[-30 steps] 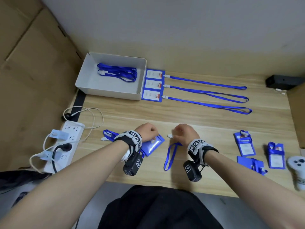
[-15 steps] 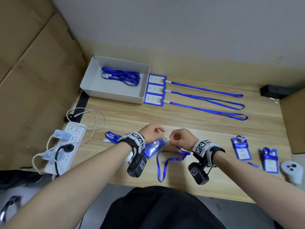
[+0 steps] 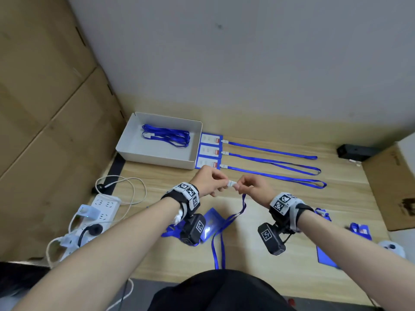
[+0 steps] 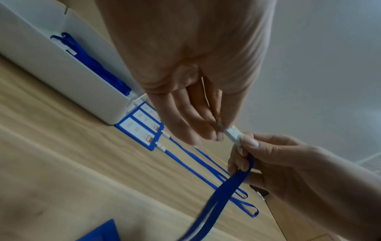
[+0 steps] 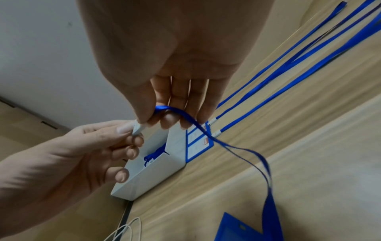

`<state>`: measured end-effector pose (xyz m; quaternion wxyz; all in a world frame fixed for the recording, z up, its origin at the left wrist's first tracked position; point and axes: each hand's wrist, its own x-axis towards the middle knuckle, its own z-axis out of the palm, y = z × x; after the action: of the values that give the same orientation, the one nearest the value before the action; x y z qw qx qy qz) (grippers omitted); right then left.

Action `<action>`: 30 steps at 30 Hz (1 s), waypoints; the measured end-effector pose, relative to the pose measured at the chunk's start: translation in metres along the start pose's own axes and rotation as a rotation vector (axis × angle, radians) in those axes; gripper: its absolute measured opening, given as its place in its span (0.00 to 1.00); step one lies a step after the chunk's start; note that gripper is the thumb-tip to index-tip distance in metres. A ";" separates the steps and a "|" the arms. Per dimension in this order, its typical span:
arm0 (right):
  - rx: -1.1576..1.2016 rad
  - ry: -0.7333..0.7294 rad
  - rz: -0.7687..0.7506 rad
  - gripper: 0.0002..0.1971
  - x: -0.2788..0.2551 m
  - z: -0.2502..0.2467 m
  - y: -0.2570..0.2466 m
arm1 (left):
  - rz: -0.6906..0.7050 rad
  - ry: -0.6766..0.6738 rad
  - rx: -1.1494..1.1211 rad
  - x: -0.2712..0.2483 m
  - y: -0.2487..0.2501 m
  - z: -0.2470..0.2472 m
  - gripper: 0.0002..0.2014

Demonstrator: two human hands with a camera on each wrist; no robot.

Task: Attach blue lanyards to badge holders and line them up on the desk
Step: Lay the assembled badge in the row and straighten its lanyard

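Both hands are raised above the wooden desk [image 3: 280,221] and meet at the white clip [image 3: 231,183] of a blue lanyard [image 3: 243,205]. My left hand [image 3: 221,184] pinches the clip's left end [image 4: 231,133]. My right hand [image 3: 239,186] pinches the other end [image 5: 137,128], with the strap [image 5: 206,132] looped over its fingers. The strap hangs down to the desk. A loose blue badge holder [image 3: 212,223] lies flat below my left wrist. Three badge holders [image 3: 210,151] with lanyards attached lie in a row at the back.
A white box [image 3: 157,159] at the back left holds spare lanyards [image 3: 166,135]. A power strip [image 3: 98,212] with cables lies at the left edge. More badge holders [image 3: 359,230], a white controller [image 3: 393,248], a black device [image 3: 352,151] and a cardboard box [image 3: 393,187] are on the right.
Both hands have lifted off the desk and away from me, carrying the lanyard clip. My left hand has let go of the badge holder, which stays on the desk.
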<state>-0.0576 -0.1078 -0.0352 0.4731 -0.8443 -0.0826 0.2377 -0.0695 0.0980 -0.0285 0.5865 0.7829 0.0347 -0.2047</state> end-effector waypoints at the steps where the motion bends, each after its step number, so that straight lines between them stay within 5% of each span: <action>1: -0.002 0.005 -0.009 0.10 0.000 -0.001 -0.004 | 0.003 0.009 0.015 0.000 0.004 -0.002 0.06; 15: -0.237 0.094 -0.193 0.07 -0.002 -0.006 -0.022 | -0.016 0.060 0.294 0.001 0.034 0.008 0.08; 21: -0.137 0.135 -0.045 0.07 -0.006 -0.019 -0.011 | -0.075 0.070 0.072 0.000 0.027 0.006 0.13; 30: 0.002 -0.029 0.096 0.11 -0.021 0.013 0.029 | -0.151 0.009 -0.022 -0.011 -0.031 0.030 0.06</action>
<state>-0.0852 -0.1210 -0.0582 0.4607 -0.8433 -0.0488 0.2726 -0.0968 0.0819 -0.0590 0.5777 0.7725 0.0986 -0.2443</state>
